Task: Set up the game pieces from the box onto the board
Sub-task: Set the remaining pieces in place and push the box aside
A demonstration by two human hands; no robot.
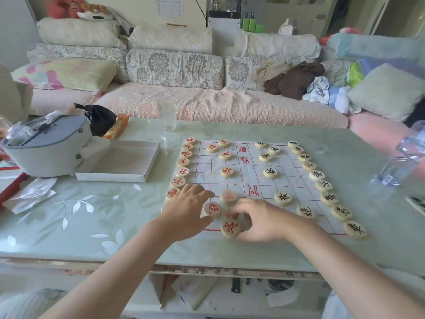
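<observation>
Right hand (259,221) curls round the nearest red piece (230,226) at the board's (250,173) near edge. Left hand (187,210) is spread loose just beside it, thumb by 1 neighbour piece (212,209). Slide the piece square onto its crossing and don't bump neighbours. Box (124,157) beyond left, looks emptied.

The board (253,171) carries red brush characters along its middle strip: 漢界 at frame centre and 河 just below. At low centre, the 兵 disc (230,226) and the red 炮 disc (212,209) are lettered in red. At lower right, the 車 disc (355,229), 馬 disc (342,212) and black 炮 disc (305,211) are lettered in black. The print on the wall calendar (170,5) at the top is too small to read.
</observation>
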